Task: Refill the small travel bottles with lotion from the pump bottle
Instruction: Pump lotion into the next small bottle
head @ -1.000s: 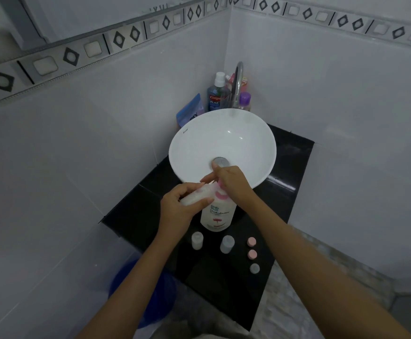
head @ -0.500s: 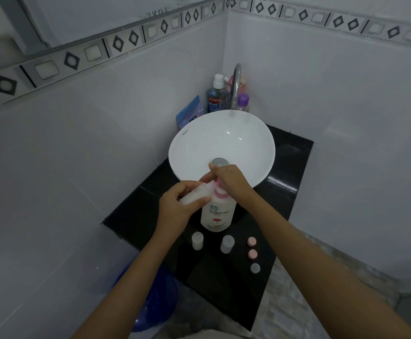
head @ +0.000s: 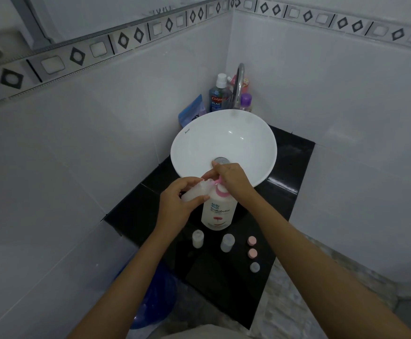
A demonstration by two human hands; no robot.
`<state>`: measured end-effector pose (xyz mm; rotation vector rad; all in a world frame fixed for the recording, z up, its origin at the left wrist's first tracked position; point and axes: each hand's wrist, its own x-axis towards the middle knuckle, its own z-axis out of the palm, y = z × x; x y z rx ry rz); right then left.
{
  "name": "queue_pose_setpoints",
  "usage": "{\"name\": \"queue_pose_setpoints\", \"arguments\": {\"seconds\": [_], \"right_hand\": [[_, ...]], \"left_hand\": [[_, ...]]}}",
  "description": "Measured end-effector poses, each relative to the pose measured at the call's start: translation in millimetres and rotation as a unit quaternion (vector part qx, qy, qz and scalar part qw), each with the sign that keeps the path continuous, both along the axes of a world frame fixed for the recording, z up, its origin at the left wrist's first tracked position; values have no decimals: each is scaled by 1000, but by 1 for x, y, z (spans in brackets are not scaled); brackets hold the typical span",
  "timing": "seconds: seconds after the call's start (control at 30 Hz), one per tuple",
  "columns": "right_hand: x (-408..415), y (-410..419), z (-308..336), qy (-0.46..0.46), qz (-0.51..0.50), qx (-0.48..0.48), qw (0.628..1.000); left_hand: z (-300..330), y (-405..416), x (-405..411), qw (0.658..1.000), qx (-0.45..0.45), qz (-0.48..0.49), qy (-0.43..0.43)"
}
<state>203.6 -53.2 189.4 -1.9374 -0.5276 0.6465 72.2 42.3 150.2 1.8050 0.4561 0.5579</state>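
Observation:
A white pump bottle [head: 218, 211] with a pink collar stands on the black counter [head: 282, 192], in front of the basin. My right hand [head: 232, 179] lies over its pump head, hiding most of it. My left hand [head: 178, 201] grips a small translucent travel bottle [head: 196, 192], tilted with its mouth at the pump spout. Two more small travel bottles [head: 198, 238] [head: 227, 242] stand open nearer me. Three loose caps lie to their right: two pink [head: 251, 240] [head: 252, 253] and one grey [head: 255, 267].
A white bowl basin [head: 246, 143] fills the counter's far half, with a chrome tap [head: 239, 84] behind it. Mouthwash [head: 218, 96], a purple-capped bottle [head: 245, 102] and a blue pouch [head: 191, 110] crowd the corner. A blue bucket [head: 150, 307] sits on the floor below the counter's left edge.
Both hands stay at the pump bottle with the small bottle held at the spout. The pink pump collar shows slightly more now.

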Motion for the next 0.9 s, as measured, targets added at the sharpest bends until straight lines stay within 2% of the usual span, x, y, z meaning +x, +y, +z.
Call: {"name": "queue_pose_setpoints", "arguments": {"seconds": [0.2, 0.5, 0.9], "right_hand": [[2, 3, -6, 24, -35, 15, 999], [2, 2, -7, 43, -24, 36, 998], [3, 3, -12, 60, -33, 54, 996]], "left_hand": [[4, 2, -3, 1000, 23, 10, 4], [2, 9, -17, 999, 12, 30, 1], [-38, -23, -37, 986, 82, -109, 94]]}}
